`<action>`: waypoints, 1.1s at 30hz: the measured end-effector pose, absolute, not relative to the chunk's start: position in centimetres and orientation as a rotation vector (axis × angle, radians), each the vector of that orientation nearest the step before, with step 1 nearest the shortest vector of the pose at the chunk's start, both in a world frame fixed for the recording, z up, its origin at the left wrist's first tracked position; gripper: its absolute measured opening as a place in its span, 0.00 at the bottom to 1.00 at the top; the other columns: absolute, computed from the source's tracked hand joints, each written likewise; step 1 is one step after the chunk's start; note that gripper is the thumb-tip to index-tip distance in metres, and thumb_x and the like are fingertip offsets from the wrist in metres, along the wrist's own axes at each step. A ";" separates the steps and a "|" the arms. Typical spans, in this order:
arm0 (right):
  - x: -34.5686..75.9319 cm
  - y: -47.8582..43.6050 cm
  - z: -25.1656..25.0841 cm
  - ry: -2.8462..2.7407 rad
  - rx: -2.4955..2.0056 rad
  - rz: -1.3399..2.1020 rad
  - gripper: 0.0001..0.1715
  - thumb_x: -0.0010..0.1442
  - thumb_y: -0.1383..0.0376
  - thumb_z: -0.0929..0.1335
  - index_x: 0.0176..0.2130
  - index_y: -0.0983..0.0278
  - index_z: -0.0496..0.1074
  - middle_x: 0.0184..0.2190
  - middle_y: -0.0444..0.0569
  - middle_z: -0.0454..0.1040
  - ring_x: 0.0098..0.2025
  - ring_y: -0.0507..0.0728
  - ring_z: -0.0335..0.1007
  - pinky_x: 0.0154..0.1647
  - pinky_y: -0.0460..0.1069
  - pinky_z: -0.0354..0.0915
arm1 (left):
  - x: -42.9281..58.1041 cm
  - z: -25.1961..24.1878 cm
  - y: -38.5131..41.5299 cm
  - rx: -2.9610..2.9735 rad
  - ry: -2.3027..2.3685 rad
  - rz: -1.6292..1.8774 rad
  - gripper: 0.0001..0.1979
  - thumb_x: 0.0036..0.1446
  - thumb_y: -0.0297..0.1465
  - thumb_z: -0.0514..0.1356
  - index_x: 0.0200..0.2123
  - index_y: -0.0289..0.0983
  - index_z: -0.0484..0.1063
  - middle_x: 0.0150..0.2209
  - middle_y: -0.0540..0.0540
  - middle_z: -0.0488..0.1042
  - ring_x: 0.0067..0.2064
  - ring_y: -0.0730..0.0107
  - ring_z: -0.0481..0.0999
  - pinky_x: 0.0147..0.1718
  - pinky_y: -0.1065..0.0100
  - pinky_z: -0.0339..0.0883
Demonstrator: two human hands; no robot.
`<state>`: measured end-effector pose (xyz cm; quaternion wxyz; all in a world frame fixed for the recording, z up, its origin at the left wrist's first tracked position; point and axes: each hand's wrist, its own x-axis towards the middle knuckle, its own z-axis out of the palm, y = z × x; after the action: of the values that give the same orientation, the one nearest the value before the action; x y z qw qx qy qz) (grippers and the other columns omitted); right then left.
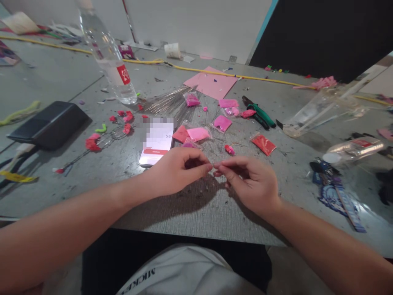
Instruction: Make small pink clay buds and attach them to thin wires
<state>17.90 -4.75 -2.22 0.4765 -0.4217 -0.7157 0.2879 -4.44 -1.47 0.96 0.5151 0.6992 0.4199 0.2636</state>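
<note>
Above the front part of the grey table (172, 217), my left hand (178, 170) and my right hand (251, 180) meet at their fingertips. Each is closed in a pinch, and whatever lies between the fingers is too small to make out. Just beyond them is a small red and pink clay piece (229, 149). Packets of pink clay (196, 134) lie past my left fingers, next to a lit phone (156, 143). A red clay packet (264, 144) rests beyond my right hand. Thin metal wires (168, 100) are spread farther back.
Green-handled pliers (260, 114) lie behind the packets. At left stand a water bottle (112, 61) and a black power adapter (50, 123), near wire stems with red clay (92, 142). A clear plastic cup (319, 110) and a lying bottle (356, 149) are at right. A yellow cable (215, 72) crosses the back.
</note>
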 end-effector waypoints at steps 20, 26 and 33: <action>17.7 -3.9 -2.0 -1.990 -0.679 0.456 0.05 0.69 0.67 0.75 0.41 0.62 0.75 0.36 0.47 0.78 0.35 0.52 0.74 0.34 0.47 0.71 | -4.3 1.1 -1.8 1.566 0.893 0.519 0.08 0.65 0.33 0.64 0.35 0.34 0.78 0.24 0.52 0.73 0.26 0.75 0.72 0.24 0.73 0.66; 17.9 -3.8 -2.3 -2.014 -0.618 0.436 0.05 0.67 0.69 0.76 0.45 0.64 0.79 0.38 0.49 0.79 0.36 0.52 0.75 0.36 0.48 0.73 | -4.0 1.3 -2.0 1.471 0.873 0.499 0.07 0.65 0.29 0.63 0.34 0.34 0.77 0.25 0.53 0.73 0.26 0.76 0.74 0.25 0.75 0.70; 18.1 -4.0 -1.6 -2.019 -0.637 0.464 0.11 0.67 0.72 0.74 0.48 0.61 0.82 0.40 0.49 0.80 0.38 0.53 0.77 0.37 0.49 0.75 | -4.0 1.4 -1.9 1.400 0.846 0.510 0.07 0.65 0.29 0.63 0.34 0.34 0.77 0.24 0.52 0.74 0.25 0.77 0.74 0.25 0.77 0.71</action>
<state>18.10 -3.98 -1.61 0.4681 -0.2595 -0.8232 0.1892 -4.02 -1.89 1.43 0.6550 0.6175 0.3730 0.2248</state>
